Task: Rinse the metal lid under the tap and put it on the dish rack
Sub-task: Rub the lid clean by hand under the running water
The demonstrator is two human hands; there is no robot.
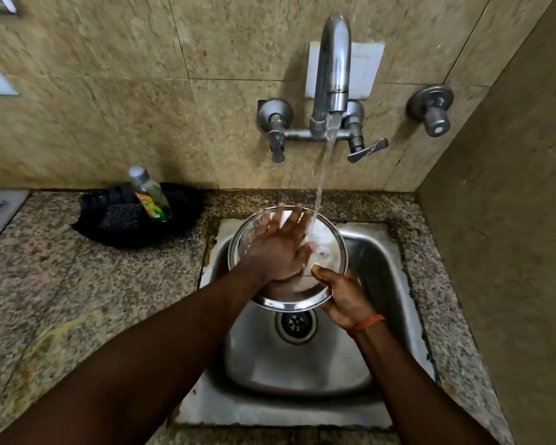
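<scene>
Both hands are busy over the sink (379, 277): the right hand (345, 295) pinches the metal lid (326, 244) by its rim, the left hand (276, 248) rubs it, fingers spread. Water hits it (rinsing underway); no dish rack shows yet.

Dim, warm light; blurred, warped edges
</scene>
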